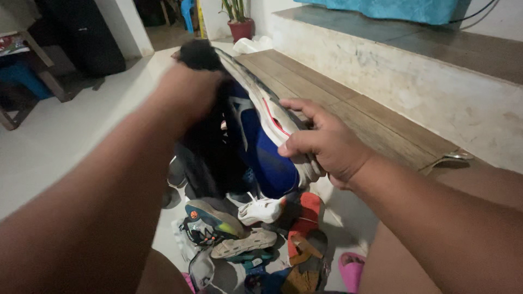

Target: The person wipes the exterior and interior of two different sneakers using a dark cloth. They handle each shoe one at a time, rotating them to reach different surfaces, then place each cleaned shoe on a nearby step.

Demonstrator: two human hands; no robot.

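My left hand [188, 90] is raised and grips the dark upper end of a blue and black sports shoe [261, 152], which hangs sole outward in front of me. My right hand [327, 141] holds the same shoe's pale sole edge lower down, fingers wrapped round it. Beneath the shoe lies a pile of footwear [245, 239] on the white floor: a white sneaker [260, 210], a black shoe with a green and orange sole [210, 220], and a red sandal [305, 223].
A brown tiled step [338, 103] runs along the right, with a higher pale ledge [436, 87] behind it. A pink slipper [351, 269] lies at the bottom. A potted plant [239, 24] stands at the back, dark furniture [81, 38] at the far left.
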